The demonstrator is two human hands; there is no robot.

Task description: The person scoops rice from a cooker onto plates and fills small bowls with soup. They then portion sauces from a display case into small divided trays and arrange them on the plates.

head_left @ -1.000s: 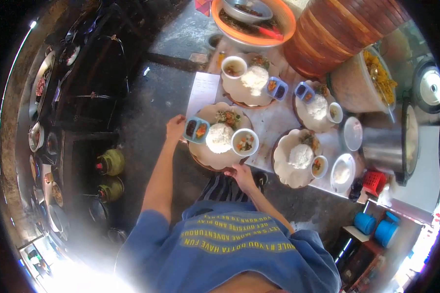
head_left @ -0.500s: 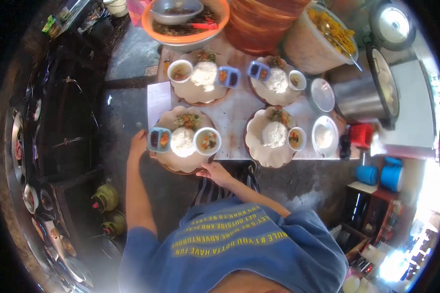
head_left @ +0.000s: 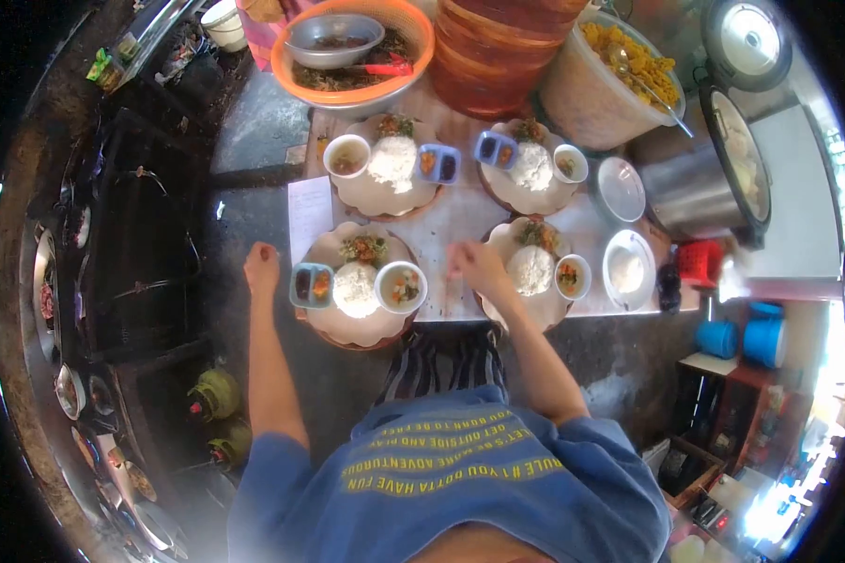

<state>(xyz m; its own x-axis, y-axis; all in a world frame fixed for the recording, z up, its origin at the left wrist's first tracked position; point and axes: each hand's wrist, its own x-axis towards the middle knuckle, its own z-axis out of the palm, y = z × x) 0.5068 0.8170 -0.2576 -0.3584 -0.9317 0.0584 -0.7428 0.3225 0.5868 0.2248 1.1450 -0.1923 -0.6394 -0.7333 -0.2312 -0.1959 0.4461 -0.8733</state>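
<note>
Four scalloped plates stand on the table, each with white rice, vegetables and a small soup bowl. The front left plate (head_left: 333,322) also bears a blue divided dish (head_left: 311,284) and a bowl of soup (head_left: 402,287). My left hand (head_left: 262,266) is off to the left of this plate, apart from it, its fingers curled with nothing visible in them. Between the two front plates, over the table, is my right hand (head_left: 479,267), close to the left rim of the front right plate (head_left: 532,306); its fingers are smeared by motion.
Behind the plates are an orange basin (head_left: 421,58), a reddish-brown container (head_left: 498,66) and a tub of yellow food (head_left: 582,98). A steel pot (head_left: 681,183) and lidded bowls (head_left: 627,270) are on the right. Paper (head_left: 310,218) lies left; gas cylinders (head_left: 216,394) stand below.
Both hands have let go of the front left plate. My right hand has moved right and up toward the front right plate; my left has drawn slightly away. The view has shifted slightly.
</note>
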